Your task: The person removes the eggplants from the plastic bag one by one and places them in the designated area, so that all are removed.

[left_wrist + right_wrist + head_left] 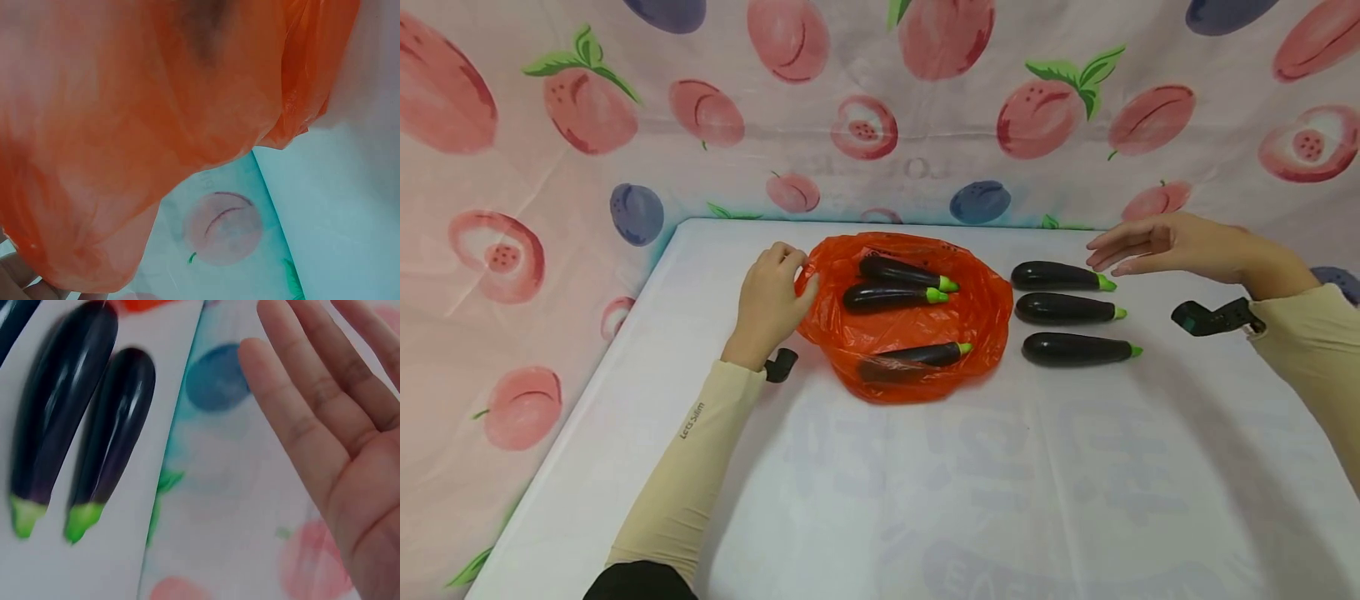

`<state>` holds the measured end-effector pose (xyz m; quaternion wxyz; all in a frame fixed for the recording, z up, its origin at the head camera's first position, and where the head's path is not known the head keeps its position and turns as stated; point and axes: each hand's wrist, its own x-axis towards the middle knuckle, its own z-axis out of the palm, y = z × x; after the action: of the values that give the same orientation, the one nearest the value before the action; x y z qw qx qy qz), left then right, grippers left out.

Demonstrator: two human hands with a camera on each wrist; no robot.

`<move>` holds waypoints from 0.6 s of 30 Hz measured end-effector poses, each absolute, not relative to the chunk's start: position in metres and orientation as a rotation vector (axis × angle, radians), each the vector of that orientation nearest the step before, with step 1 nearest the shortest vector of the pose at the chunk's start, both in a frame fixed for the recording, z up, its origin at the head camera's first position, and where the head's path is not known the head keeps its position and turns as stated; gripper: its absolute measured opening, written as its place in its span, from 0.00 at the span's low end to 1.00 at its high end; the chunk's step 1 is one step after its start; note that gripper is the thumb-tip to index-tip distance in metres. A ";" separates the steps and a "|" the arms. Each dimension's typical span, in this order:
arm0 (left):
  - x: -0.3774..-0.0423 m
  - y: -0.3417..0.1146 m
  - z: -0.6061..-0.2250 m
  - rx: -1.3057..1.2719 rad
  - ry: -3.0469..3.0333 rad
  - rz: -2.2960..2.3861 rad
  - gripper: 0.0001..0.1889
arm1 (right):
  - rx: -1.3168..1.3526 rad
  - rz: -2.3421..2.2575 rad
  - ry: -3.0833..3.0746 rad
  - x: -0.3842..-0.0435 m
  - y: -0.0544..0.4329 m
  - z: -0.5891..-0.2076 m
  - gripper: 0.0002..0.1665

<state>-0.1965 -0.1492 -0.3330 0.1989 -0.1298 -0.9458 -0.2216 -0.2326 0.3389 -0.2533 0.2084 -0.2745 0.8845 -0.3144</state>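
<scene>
An orange-red plastic bag (pixel 827 325) lies spread with its mouth up on the white table. My left hand (pixel 770 300) grips the bag's left edge; in the left wrist view the bag (pixel 125 137) covers most of that hand, leaving fingers (pixel 19 269) at the lower corner. Inside are an eggplant (pixel 898 271) at the back, a second eggplant (pixel 883 297) beside it, and a third eggplant (pixel 928 355) partly behind the front plastic. Three more eggplants (pixel 1063 308) lie in a column right of the bag. Above their green ends hovers my right hand (pixel 1195 246), fingers extended, holding nothing.
Behind the white table (pixel 955 500) hangs a fruit-print cloth (pixel 925 117), which also runs along the left side. A small black wrist camera (pixel 1213 317) juts from the right sleeve, another camera (pixel 781 365) from the left.
</scene>
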 end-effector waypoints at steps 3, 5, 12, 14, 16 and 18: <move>-0.197 -0.149 -0.334 -0.362 -2.650 -0.614 0.12 | -0.739 -0.839 2.449 -0.235 0.318 -0.247 0.22; -0.197 -0.149 -0.334 -0.364 -2.650 -0.616 0.12 | -0.732 -0.837 2.430 -0.237 0.303 -0.245 0.22; -0.195 -0.149 -0.333 -0.379 -2.632 -0.618 0.11 | -0.723 -0.855 2.288 -0.249 0.253 -0.255 0.23; -0.195 -0.149 -0.333 -0.386 -2.629 -0.613 0.11 | -0.732 -0.863 2.228 -0.252 0.240 -0.260 0.24; -0.195 -0.149 -0.334 -0.389 -2.630 -0.608 0.10 | -0.733 -0.856 2.183 -0.255 0.227 -0.264 0.24; -0.195 -0.149 -0.334 -0.391 -2.629 -0.605 0.10 | -0.738 -0.820 2.157 -0.257 0.216 -0.268 0.24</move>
<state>-0.1948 -0.1494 -0.3342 0.2065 -0.1402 -0.9437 -0.2172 -0.2567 0.2157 -0.2680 0.3516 -0.2852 0.8334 -0.3169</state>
